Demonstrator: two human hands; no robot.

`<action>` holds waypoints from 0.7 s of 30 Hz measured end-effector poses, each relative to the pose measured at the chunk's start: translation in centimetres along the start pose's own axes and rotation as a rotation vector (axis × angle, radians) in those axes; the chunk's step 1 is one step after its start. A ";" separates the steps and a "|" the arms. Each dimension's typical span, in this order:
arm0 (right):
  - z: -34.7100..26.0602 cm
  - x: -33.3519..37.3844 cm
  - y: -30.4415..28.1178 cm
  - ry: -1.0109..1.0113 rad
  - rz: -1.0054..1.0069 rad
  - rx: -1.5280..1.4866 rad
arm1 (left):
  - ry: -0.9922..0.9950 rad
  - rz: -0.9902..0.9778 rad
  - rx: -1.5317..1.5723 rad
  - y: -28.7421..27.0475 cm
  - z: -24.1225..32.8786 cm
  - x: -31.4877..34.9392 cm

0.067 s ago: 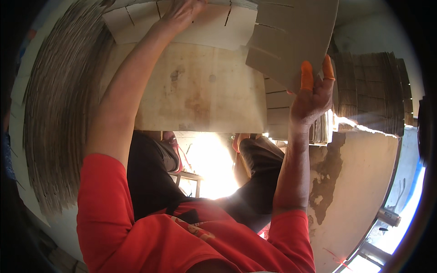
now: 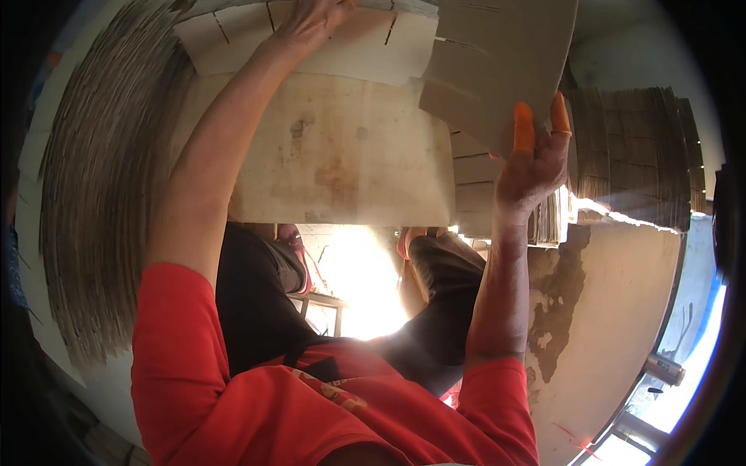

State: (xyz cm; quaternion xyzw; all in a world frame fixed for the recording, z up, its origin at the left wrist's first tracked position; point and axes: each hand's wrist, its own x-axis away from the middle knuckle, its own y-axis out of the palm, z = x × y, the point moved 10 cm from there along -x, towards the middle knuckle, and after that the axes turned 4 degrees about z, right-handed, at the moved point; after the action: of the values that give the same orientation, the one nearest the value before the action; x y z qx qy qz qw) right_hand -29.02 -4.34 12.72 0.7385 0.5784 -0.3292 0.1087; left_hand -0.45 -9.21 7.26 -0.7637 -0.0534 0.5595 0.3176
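My right hand point(image 2: 536, 159), with orange finger covers on two fingers, grips the lower right edge of a slotted cardboard sheet point(image 2: 497, 78). The sheet is held up and tilted, with slots along its left side; its top runs out of view. My left hand point(image 2: 315, 25) reaches to the top edge of the picture, over a second, pale slotted cardboard sheet point(image 2: 381, 54). Its fingers are curled together and partly cut off, so what they hold is hidden. That pale sheet shows several dark slots and sits at the far side of a stained board point(image 2: 334, 155).
A tall stack of cardboard sheets point(image 2: 109, 194) stands along the left. More stacked cardboard point(image 2: 633, 155) is at the right, and slotted pieces point(image 2: 474, 175) lie beside the board. Below the right stacks is a stained pale surface point(image 2: 606, 303). Bright light glares between my legs.
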 end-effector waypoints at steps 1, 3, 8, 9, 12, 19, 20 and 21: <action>0.1 0.0 -0.1 -0.004 0.003 -0.015 | 0.044 0.034 0.025 -0.4 0.7 -0.1; 0.1 0.1 0.0 -0.001 0.001 0.032 | -0.010 -0.214 0.074 2.6 0.3 1.6; -0.3 0.6 0.2 0.011 -0.015 0.101 | -0.219 -0.494 0.110 4.3 0.4 1.8; -0.5 0.6 0.3 0.006 -0.009 0.093 | -0.182 -0.502 0.119 4.3 0.5 1.7; -1.1 0.8 0.4 -0.055 -0.008 0.153 | -0.253 -0.612 0.187 4.7 1.9 2.3; -1.7 1.8 0.8 -0.303 -0.015 0.366 | -0.151 -0.482 0.283 1.6 7.4 1.2; -2.3 1.9 0.6 -0.361 0.004 0.376 | -0.136 -0.525 0.250 1.7 8.0 1.2; -2.8 2.0 0.5 -0.419 0.024 0.387 | -0.120 -0.568 0.217 1.8 8.6 1.1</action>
State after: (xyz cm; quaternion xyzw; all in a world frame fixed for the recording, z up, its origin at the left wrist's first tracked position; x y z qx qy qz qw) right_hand -27.28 -1.37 13.50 0.6680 0.4610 -0.5776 0.0869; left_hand -8.20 -6.50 3.88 -0.6453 -0.2232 0.4948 0.5375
